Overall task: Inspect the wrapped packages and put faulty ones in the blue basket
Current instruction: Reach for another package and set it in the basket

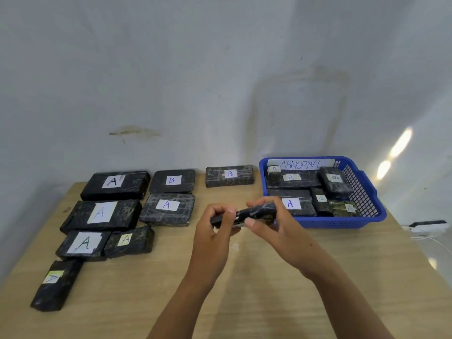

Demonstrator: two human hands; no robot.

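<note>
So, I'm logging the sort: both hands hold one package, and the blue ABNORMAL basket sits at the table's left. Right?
No. The head view shows the basket at the right of the table; the left hand and right hand do hold one package.

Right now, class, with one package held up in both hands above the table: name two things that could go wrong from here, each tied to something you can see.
1. The left hand and right hand grip the held package by its ends above the table; turning it might let it slip and drop.
2. The blue basket already looks crowded with packages, so another may land on top and hide those beneath.
</note>
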